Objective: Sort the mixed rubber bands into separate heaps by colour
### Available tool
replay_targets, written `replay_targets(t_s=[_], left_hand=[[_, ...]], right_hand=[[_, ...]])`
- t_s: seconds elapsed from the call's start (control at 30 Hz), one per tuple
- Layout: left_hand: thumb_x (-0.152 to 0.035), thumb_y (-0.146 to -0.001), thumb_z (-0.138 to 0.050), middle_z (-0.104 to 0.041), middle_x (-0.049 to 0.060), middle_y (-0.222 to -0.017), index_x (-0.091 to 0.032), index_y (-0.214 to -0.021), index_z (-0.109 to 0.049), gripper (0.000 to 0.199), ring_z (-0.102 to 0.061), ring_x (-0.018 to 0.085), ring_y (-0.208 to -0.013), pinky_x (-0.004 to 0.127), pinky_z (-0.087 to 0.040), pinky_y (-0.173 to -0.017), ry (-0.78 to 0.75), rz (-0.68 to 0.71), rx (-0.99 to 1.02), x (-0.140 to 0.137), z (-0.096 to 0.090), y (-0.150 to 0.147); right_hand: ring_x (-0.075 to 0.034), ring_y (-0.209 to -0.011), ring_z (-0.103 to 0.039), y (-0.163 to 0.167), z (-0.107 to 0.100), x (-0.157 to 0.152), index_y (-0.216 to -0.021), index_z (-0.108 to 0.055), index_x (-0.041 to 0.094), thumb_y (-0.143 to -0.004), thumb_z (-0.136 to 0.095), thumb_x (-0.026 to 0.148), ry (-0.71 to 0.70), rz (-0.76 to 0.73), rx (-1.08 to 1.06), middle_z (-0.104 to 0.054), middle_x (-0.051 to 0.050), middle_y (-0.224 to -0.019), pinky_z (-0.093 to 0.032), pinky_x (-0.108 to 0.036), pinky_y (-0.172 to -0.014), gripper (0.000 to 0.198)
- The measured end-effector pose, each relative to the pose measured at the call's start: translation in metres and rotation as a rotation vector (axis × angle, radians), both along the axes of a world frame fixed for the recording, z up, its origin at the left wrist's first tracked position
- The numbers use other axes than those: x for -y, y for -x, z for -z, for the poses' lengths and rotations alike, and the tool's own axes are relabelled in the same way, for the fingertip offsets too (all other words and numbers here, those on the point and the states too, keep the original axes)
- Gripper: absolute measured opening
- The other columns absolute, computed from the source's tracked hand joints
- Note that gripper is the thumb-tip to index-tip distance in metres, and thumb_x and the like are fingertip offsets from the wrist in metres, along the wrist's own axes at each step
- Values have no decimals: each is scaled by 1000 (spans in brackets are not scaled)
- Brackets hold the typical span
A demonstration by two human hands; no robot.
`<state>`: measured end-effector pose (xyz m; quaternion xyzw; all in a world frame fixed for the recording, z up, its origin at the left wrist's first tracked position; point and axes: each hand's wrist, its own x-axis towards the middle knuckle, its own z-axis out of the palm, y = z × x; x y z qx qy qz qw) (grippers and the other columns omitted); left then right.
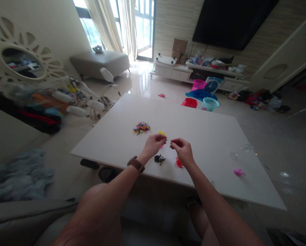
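Left hand (153, 145) and right hand (184, 150) just apart over the white surface (201, 128), fingers of each curled toward the thumb; cannot tell whether gripping anything. To the far left, a multicoloured pile of small thin pieces (141, 127). Just beyond the left hand, a yellow pile (161, 133); partly hidden by its fingers, a pink pile (161, 147). On the near side, a black pile (159, 159) and, beside the right wrist, a red pile (178, 163).

1. Surface (209, 133): smooth, faint sheen.
2. Black pile (159, 159), by near edge: matt, rubbery-looking.
3. Pink bundle (238, 172), toward right edge: shiny, plastic-looking.
4. Clear item (241, 151), right edge: transparent, plastic-looking.
5. Floor (142, 80): glossy tile.
6. Aqua basket (209, 104), past far edge: perforated plastic.
7. Watch strap (136, 164): matt, leather-like.
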<state>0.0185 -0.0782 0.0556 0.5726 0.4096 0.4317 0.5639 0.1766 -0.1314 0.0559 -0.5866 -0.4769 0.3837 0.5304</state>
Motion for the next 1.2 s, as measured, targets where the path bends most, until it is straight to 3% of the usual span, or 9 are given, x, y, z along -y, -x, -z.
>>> replay_targets(t_s=[0.17, 0.33, 0.5, 0.77, 0.87, 1.03, 1.2], left_hand=[[-9, -74, -64, -74, 7, -80, -12, -85, -74, 15, -69, 16, -71, 25, -54, -66, 93, -35, 53, 5, 4, -1], [-8, -76, -62, -70, 4, -71, -13, -79, -71, 11, -69, 13, -67, 22, -54, -63, 121, -32, 104, 11, 2, -4], [-14, -75, -68, -70, 4, -75, -13, -79, -69, 4, -72, 16, -69, 22, -54, -62, 142, -40, 141, 10, 1, -1], [-25, -71, -78, -71, 6, -71, -13, -78, -69, 17, -69, 16, -65, 24, -52, -60, 152, -45, 148, 8, 0, 7], [-24, -72, -76, -72, 7, -72, -13, -78, -74, 13, -67, 16, -65, 24, -49, -58, 97, -92, 60, 7, -2, 11], [-22, -70, -76, -72, 5, -69, -14, -75, -76, 10, -63, 14, -59, 23, -46, -54, 79, -145, -5, 6, -4, 11], [-16, -69, -75, -72, 5, -67, -13, -74, -77, 6, -64, 15, -59, 24, -48, -56, 106, -110, -13, 8, -5, 11]], right_hand=[[-20, -75, -69, 12, -1, -2, -82, -72, 17, -71, -69, 30, -24, -3, -18, -74, -6, -80, -58, -34, -74, 17], [-18, -70, -67, 21, -7, -2, -83, -71, 18, -74, -70, 35, -50, 10, -38, -72, -4, -75, -56, -32, -69, 19], [-17, -64, -63, 19, -10, -4, -82, -72, 18, -73, -72, 39, -41, 30, -3, -70, -3, -69, -54, -31, -64, 23], [-18, -68, -64, 9, -7, -8, -80, -74, 17, -69, -77, 36, -37, 56, 17, -73, -6, -74, -52, -31, -67, 22], [-19, -68, -65, 5, -1, -8, -83, -75, 16, -71, -74, 36, 2, 58, 135, -74, -8, -76, -52, -31, -65, 23], [-17, -64, -64, 9, 21, -8, -75, -73, 22, -75, -66, 22, 15, -99, 594, -72, -3, -69, -48, -29, -65, 7], [-19, -64, -66, 19, 55, -11, -64, -74, 24, -72, -63, 12, 83, -272, 775, -74, -4, -68, -47, -29, -67, 18]])
